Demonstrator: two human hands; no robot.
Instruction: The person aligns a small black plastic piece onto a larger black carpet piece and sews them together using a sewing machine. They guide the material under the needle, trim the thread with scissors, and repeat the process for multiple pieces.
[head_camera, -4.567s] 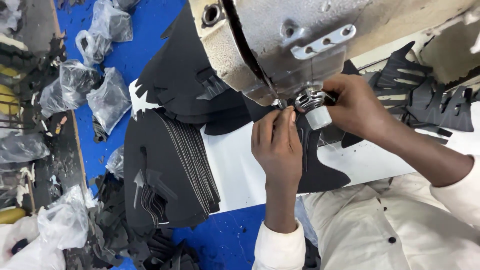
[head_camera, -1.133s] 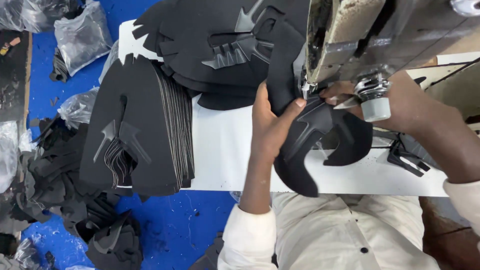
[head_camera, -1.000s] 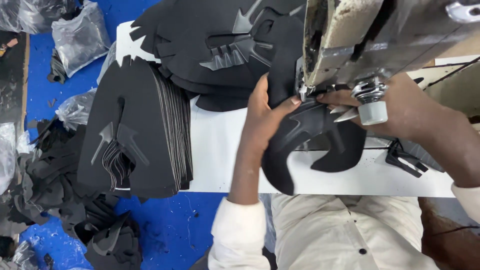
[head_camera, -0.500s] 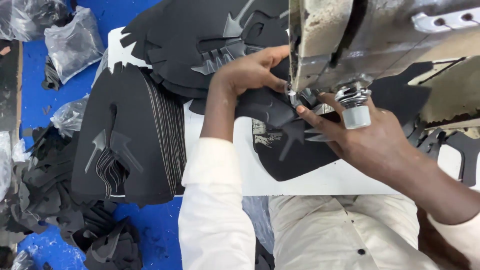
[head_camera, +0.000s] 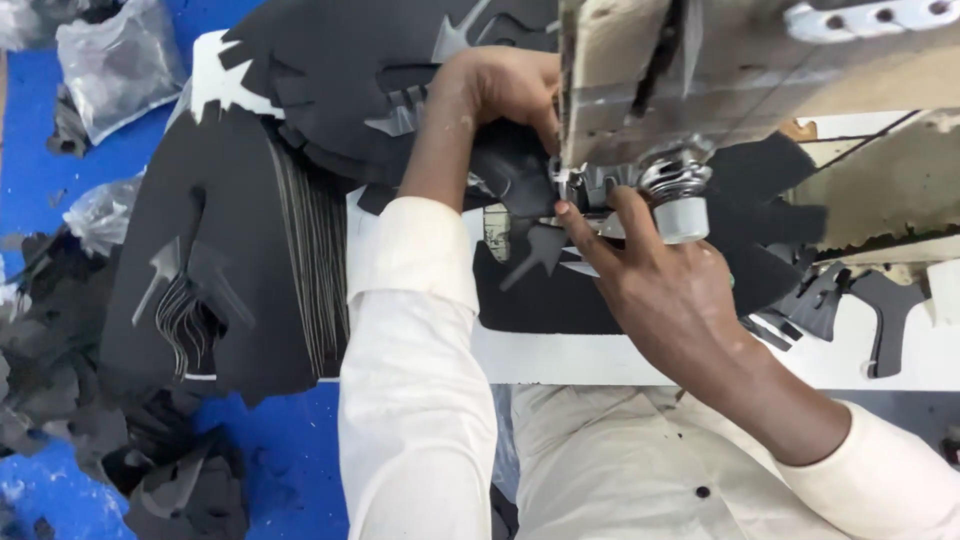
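a flat black cut fabric piece (head_camera: 560, 300) is now pressed under the worn grey sewing machine head (head_camera: 700, 80) by the right hand (head_camera: 660, 290), while the left hand (head_camera: 500, 90), moved behind the needle, pinches its far edge.

The white counter (head_camera: 620, 355) carries a tall stack of black cut pieces (head_camera: 220, 270) at left, a flat black piece (head_camera: 560, 295) mid-counter, and loose black shapes (head_camera: 860, 310) at right.
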